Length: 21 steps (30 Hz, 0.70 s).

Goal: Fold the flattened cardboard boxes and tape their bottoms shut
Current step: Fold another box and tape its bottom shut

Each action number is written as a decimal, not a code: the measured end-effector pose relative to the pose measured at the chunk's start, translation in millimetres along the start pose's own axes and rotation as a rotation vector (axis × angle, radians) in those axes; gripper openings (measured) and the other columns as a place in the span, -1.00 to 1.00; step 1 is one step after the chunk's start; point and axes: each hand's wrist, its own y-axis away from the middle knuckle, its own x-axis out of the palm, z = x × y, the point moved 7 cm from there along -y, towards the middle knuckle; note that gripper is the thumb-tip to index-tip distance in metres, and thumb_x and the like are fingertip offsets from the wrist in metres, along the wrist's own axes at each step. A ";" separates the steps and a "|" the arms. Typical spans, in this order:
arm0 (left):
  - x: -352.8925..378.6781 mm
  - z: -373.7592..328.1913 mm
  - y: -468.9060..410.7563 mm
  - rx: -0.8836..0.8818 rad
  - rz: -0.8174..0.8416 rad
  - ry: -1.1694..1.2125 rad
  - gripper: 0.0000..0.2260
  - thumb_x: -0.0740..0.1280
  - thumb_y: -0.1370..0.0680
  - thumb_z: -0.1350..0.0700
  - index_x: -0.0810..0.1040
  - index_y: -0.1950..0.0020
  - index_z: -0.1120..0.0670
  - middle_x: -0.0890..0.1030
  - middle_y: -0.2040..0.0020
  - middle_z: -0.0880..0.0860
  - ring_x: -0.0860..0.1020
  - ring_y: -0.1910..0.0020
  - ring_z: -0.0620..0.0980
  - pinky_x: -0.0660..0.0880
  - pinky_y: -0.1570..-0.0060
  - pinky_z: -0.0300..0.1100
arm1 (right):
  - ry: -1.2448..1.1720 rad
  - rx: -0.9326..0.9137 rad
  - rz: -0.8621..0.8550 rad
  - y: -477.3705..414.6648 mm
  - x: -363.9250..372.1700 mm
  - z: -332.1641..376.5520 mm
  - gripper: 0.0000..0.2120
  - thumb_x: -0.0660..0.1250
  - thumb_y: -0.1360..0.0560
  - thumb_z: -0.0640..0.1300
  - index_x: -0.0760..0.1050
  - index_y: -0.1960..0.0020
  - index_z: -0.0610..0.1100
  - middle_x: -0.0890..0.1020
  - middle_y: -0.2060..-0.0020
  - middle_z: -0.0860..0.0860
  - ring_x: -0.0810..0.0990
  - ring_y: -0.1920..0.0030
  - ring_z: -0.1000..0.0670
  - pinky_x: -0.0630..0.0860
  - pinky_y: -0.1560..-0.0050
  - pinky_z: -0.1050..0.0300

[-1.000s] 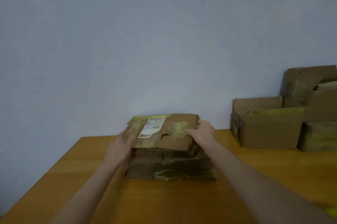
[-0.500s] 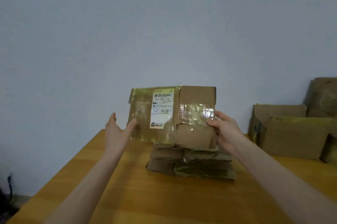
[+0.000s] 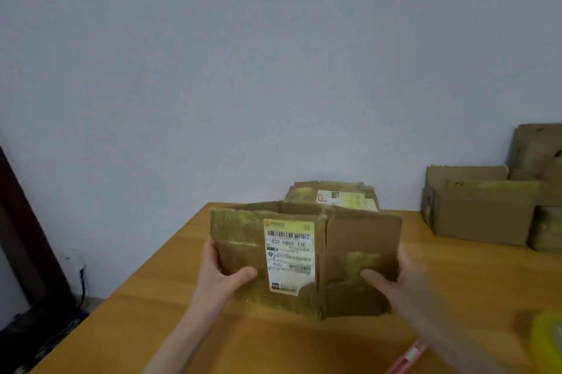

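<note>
Holding a partly opened cardboard box (image 3: 237, 240) upright at centre frame over a wooden table (image 3: 182, 322), a person grips it from both sides. The left hand (image 3: 217, 275) wraps the box's left edge with its thumb pressed on the front panel; its other fingers are hidden behind the cardboard. The right hand (image 3: 392, 279) is motion-blurred and appears to clasp the right flap the same way, thumb in front.

At the lower right edge a yellow object (image 3: 547, 340) is cut off and too blurred to name. A pink strip (image 3: 407, 357) lies at the bottom edge, also cut off.

Behind the held box, 1 stack of flattened boxes (image 3: 304, 194) sits against the wall, its lower part hidden. At the right of the frame stand at least 4 folded boxes (image 3: 483, 212), the group cropped by the edge.

The held box carries 1 white shipping label (image 3: 289, 255) with a yellow top band, a barcode, and the readable codes "507-P802 T70" and "P802". The smaller print is illegible. The top sheet of the stack bears 1 more label, unreadable.
</note>
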 end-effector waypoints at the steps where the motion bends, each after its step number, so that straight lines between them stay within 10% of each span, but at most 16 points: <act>1: -1.0 3.0 8.7 -0.009 -0.004 0.012 0.00 0.60 0.07 -0.26 0.30 -0.29 -0.08 0.54 -0.17 -0.07 0.56 -0.09 -0.22 0.57 0.07 -0.28 | 0.017 -0.020 0.023 5.5 6.9 -4.5 -0.54 0.45 -0.33 -0.15 0.34 -0.14 0.02 0.54 -0.02 0.12 0.52 -0.06 0.09 0.48 0.07 0.28; 9: -20.5 11.7 39.1 -0.019 -0.008 -0.074 0.03 0.53 0.03 -0.40 0.39 -0.34 0.03 0.62 -0.11 -0.02 0.59 -0.05 -0.15 0.54 0.08 -0.33 | -0.143 0.043 0.161 7.0 38.6 -28.2 -0.23 0.32 -0.42 -0.42 0.14 -0.49 0.07 0.44 -0.30 0.09 0.46 -0.26 0.05 0.57 -0.08 0.01; 16: -25.0 -3.9 39.8 0.079 0.037 -0.043 -0.13 0.53 -0.16 -0.30 0.24 -0.41 -0.33 0.43 -0.37 -0.09 0.54 -0.20 -0.10 0.57 -0.02 -0.15 | 0.135 -0.239 0.264 26.4 48.8 9.6 -0.06 0.30 -0.12 0.53 -0.06 -0.37 0.39 0.07 -0.37 0.43 0.19 -0.37 0.27 0.29 -0.29 0.14; 21: -8.4 -1.0 45.2 0.074 0.084 -0.011 -0.20 0.52 -0.18 -0.30 0.31 -0.37 -0.30 0.59 -0.19 -0.03 0.62 -0.09 0.00 0.60 0.05 -0.11 | 0.158 -0.260 0.198 8.1 53.0 8.5 -0.28 0.41 -0.35 0.12 0.01 -0.30 0.42 0.31 -0.38 0.20 0.29 -0.36 0.13 0.47 -0.19 0.18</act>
